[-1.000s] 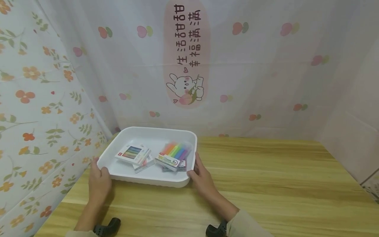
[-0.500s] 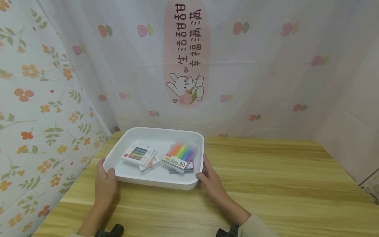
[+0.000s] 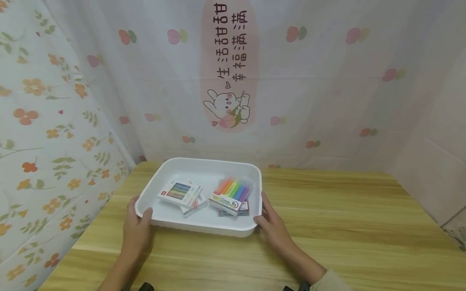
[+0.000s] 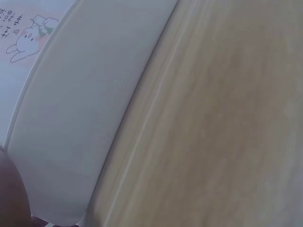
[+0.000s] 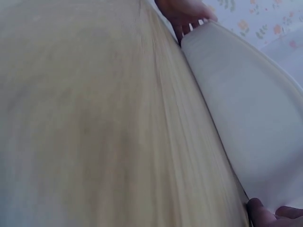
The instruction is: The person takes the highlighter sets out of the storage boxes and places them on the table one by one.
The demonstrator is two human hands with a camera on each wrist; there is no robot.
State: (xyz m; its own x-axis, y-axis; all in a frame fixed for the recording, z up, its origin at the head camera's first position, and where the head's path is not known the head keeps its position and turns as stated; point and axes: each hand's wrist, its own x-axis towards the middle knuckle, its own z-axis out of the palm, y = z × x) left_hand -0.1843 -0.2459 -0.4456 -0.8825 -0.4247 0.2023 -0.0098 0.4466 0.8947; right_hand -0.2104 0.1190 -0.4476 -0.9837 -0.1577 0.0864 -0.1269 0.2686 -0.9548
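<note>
Both hands clamped on the white tray [image 3: 204, 167], near-left on the table [image 3: 346, 226]: my left hand [image 3: 135, 230] on the near-left corner, right hand [image 3: 274, 226] on the near-right, thumbs over the rim to keep it level w/ marker packs [image 3: 233, 194] inside.

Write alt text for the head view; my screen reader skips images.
Two hands, the left hand and right hand, grip the near corners of a white tray on a wooden table. Inside lie boxed marker sets and a rainbow highlighter pack.
</note>
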